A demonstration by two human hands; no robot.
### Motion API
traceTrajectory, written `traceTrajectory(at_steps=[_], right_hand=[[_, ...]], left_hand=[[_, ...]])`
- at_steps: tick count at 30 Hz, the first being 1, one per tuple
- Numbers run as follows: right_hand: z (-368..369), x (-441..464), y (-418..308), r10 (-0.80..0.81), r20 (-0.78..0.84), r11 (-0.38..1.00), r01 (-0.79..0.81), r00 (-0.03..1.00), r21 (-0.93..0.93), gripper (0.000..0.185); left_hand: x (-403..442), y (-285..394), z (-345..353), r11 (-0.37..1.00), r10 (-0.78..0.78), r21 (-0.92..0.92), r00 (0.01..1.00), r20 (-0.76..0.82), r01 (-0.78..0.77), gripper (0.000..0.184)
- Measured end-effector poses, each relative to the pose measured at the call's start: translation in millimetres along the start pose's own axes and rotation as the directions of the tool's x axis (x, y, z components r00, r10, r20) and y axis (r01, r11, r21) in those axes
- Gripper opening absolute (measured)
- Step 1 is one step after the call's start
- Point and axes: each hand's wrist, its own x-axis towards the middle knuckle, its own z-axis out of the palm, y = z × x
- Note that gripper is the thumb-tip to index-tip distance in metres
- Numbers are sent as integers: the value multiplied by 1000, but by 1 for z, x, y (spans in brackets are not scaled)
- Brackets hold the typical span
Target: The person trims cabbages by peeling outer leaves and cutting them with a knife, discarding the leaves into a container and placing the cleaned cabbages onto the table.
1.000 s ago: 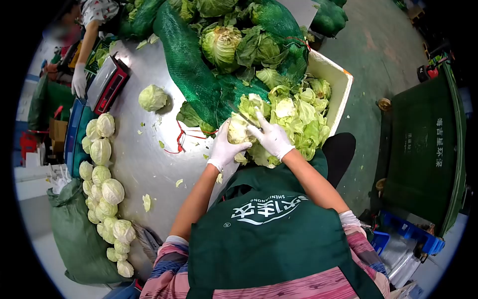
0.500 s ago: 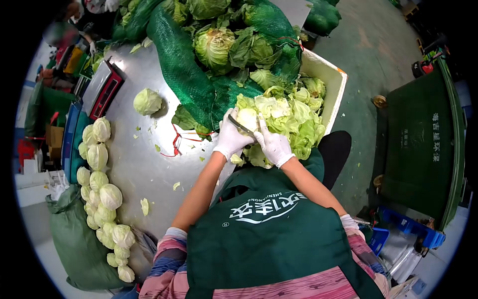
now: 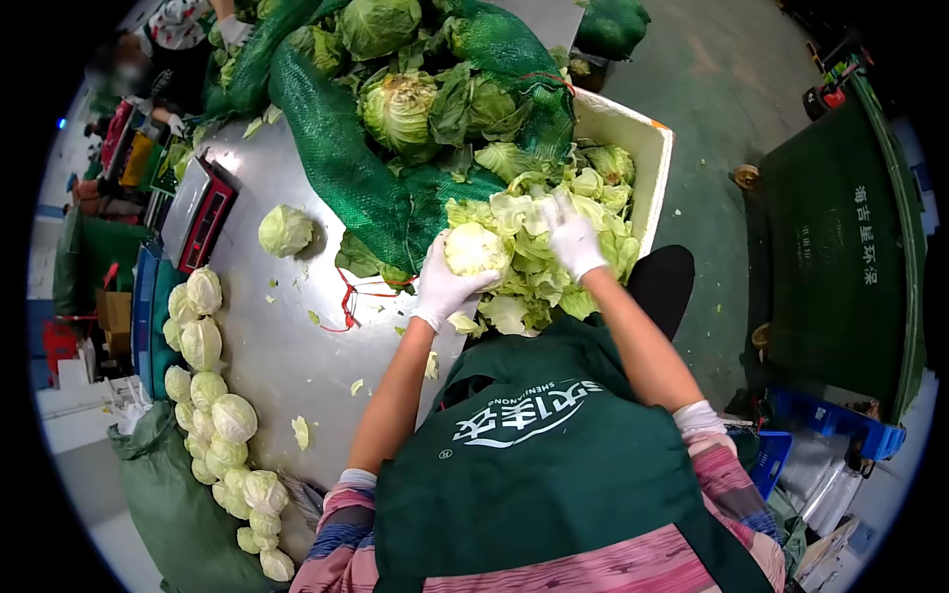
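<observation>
Cabbage (image 3: 475, 249) mid-frame, left hand (image 3: 442, 287) fingers curled round its side. Right hand (image 3: 573, 242) blurred over leaves (image 3: 611, 239) just right of centre, can't tell its fingers. Risk: slip, one-handed hold on something round.

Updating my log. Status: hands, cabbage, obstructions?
Left white-gloved hand holding round pale cabbage; right white-gloved hand over loose green leaves. Green mesh sack nearby.

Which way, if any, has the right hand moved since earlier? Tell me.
Yes: the right hand has moved forward and rightward, toward the far corner of the white box.
</observation>
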Motion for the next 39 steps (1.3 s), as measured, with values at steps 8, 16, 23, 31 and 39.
traceTrajectory(at_steps=[8,16,23,31,39], right_hand=[[5,-49,-58,233,593,758,-526,771,386,63],[31,-37,-20,58,437,859,-268,898,436,23],[10,-49,-44,-303,169,941,323,938,-102,62],[-10,-29,-60,-461,499,764,614,734,-197,79],[7,-9,-45,-448,508,749,619,736,-236,83]], left_hand=[[-6,-18,-7,997,48,-63,998,51,-45,99],[-15,-3,-12,913,-21,-403,992,123,69,97],[-4,-1,-20,922,-63,-367,984,166,121,95],[20,0,-28,888,-75,-412,950,305,203,98],[19,16,-28,873,-138,-411,942,306,261,98]])
